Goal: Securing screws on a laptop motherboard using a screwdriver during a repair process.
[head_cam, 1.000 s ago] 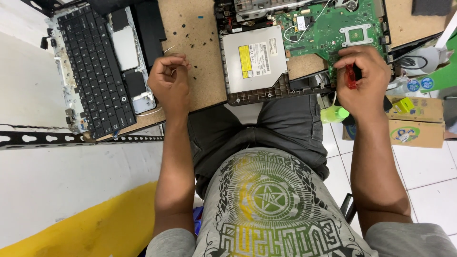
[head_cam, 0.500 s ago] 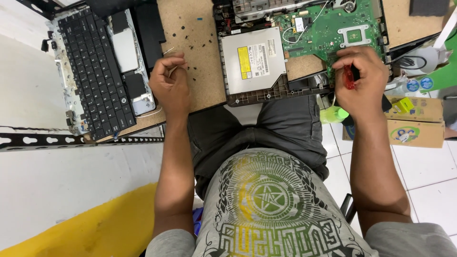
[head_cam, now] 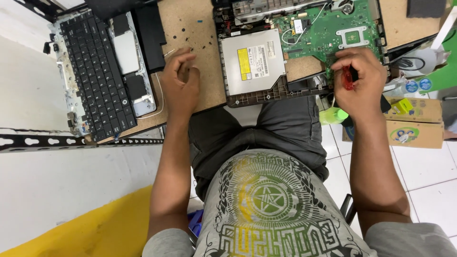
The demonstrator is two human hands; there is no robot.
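**Two hands at a dismantled laptop**

Right hand (head_cam: 358,81) is clenched around a red-handled screwdriver (head_cam: 348,78) at the near edge of the green motherboard (head_cam: 328,28). Left hand (head_cam: 181,83) rests on the brown board (head_cam: 188,24), fingers loosely curled, grasping nothing visible, near small black screws (head_cam: 190,39). Between the hands lies a silver optical drive (head_cam: 252,61); the detached keyboard (head_cam: 95,71) sits at left.

The right hand (head_cam: 358,78) grips a red screwdriver (head_cam: 348,78) over the green circuit board (head_cam: 328,28); the left hand (head_cam: 181,83) rests on the workboard (head_cam: 190,24).
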